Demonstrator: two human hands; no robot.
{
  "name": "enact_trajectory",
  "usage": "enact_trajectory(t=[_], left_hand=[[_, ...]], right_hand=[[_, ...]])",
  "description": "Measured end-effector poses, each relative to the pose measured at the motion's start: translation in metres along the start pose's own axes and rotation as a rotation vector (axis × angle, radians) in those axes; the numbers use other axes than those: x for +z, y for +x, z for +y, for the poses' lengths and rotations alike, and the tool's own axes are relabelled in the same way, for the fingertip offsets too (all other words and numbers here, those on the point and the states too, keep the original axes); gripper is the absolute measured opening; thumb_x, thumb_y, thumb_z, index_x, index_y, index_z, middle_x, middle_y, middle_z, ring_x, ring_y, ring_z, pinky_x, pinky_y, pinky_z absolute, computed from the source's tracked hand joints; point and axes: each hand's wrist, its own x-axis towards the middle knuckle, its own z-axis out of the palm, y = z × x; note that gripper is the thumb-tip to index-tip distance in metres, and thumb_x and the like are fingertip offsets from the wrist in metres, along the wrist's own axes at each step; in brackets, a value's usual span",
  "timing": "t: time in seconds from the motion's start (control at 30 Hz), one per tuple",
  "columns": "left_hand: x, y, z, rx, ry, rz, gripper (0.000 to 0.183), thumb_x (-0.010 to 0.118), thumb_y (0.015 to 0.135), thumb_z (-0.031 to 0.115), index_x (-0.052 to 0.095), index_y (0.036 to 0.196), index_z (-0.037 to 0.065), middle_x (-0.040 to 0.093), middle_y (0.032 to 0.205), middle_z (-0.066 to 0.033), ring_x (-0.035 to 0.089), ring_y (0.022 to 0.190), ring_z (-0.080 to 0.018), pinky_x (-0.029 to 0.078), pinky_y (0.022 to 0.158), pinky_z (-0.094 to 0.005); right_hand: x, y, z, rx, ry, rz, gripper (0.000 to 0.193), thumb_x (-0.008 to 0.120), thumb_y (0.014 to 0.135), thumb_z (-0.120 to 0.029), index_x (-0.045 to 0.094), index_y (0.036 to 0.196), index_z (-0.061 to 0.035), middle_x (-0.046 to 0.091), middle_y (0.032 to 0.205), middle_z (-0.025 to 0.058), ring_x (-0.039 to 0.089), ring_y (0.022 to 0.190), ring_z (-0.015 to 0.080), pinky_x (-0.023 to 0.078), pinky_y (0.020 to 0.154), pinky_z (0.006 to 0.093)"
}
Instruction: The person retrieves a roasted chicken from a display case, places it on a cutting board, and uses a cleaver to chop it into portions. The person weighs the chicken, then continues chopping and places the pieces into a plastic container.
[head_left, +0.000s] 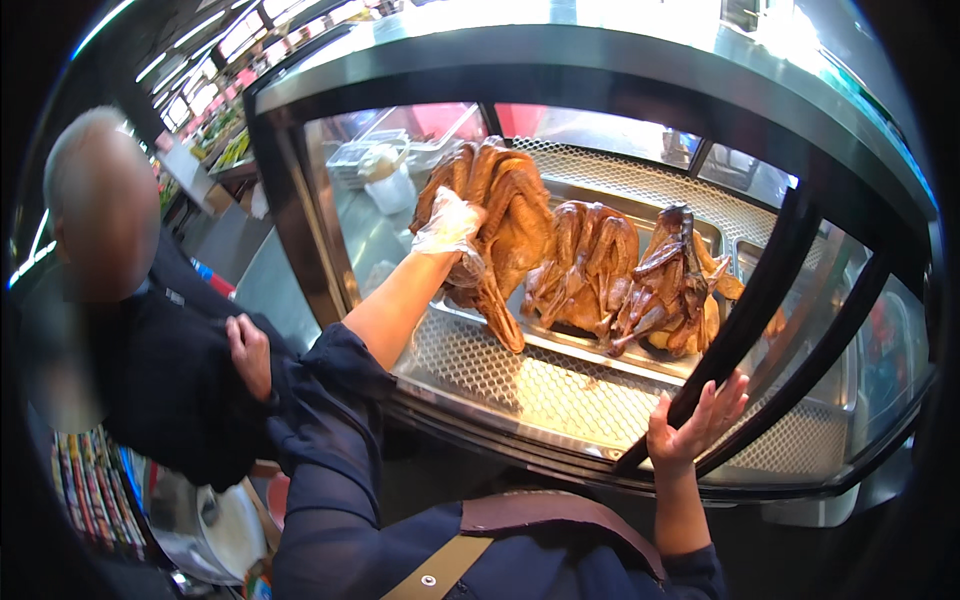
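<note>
My left hand (450,222), in a thin see-through plastic glove, reaches into a glass display case (560,60). Its fingers are closed on a large glossy brown roast duck (520,215), which stands tilted at the left end of a metal tray (570,345); the fingertips are partly hidden. Beside it on the tray lie a second roast bird (585,265) and a darker one (670,285). My right hand (700,420) is bare, with fingers spread. Its thumb side rests at the lower end of the black frame (755,300) of the case's sliding door.
Perforated metal shelving (500,385) lines the case. Plastic containers (375,150) stand in its far left corner. Close by on my left is a person in dark clothes (190,360). A large metal pot (225,530) sits low at the lower left.
</note>
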Motion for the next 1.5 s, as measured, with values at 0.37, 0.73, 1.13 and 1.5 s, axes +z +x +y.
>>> enact_trajectory(t=[0.37, 0.73, 1.13, 1.5], left_hand=[[-0.011, -0.203, 0.024, -0.193, -0.234, 0.26, 0.039, 0.062, 0.075, 0.019, 0.053, 0.11, 0.004, 0.053, 0.092, -0.0188, 0.053, 0.082, -0.0305, 0.046, 0.075, -0.0361], [-0.077, -0.398, -0.042, -0.48, -0.342, 0.675, 0.046, 0.063, 0.072, 0.016, 0.049, 0.113, 0.0, 0.053, 0.089, -0.0177, 0.053, 0.078, -0.0276, 0.046, 0.073, -0.0361], [-0.161, -0.564, -0.09, -0.942, -0.292, 1.102, 0.09, 0.064, 0.069, 0.014, 0.013, 0.14, -0.008, 0.053, 0.109, -0.0234, 0.055, 0.091, -0.0256, 0.045, 0.079, -0.0364], [-0.272, -0.623, -0.16, -1.099, -0.381, 1.278, 0.09, 0.062, 0.067, 0.006, 0.012, 0.142, 0.0, 0.056, 0.093, -0.0188, 0.057, 0.062, -0.0237, 0.047, 0.05, -0.0367]], right_hand=[[-0.048, 0.003, 0.008, 0.051, 0.106, -0.45, 0.03, 0.062, 0.086, -0.022, 0.047, 0.065, -0.0059, 0.05, 0.054, 0.0132, 0.053, 0.048, 0.0318, 0.041, 0.045, 0.0409], [-0.037, -0.001, -0.015, -0.009, 0.122, -0.428, 0.018, 0.057, 0.08, -0.014, 0.048, 0.069, -0.0032, 0.053, 0.057, 0.0149, 0.054, 0.052, 0.0345, 0.043, 0.049, 0.0439], [0.05, 0.023, -0.157, -0.111, 0.244, -0.52, 0.019, 0.054, 0.083, -0.016, 0.049, 0.071, -0.003, 0.057, 0.06, 0.018, 0.058, 0.056, 0.0373, 0.046, 0.05, 0.0449], [0.155, 0.041, -0.308, -0.007, 0.386, -0.504, 0.016, 0.057, 0.077, -0.015, 0.05, 0.07, -0.002, 0.058, 0.061, 0.0222, 0.058, 0.057, 0.0415, 0.046, 0.054, 0.05]])
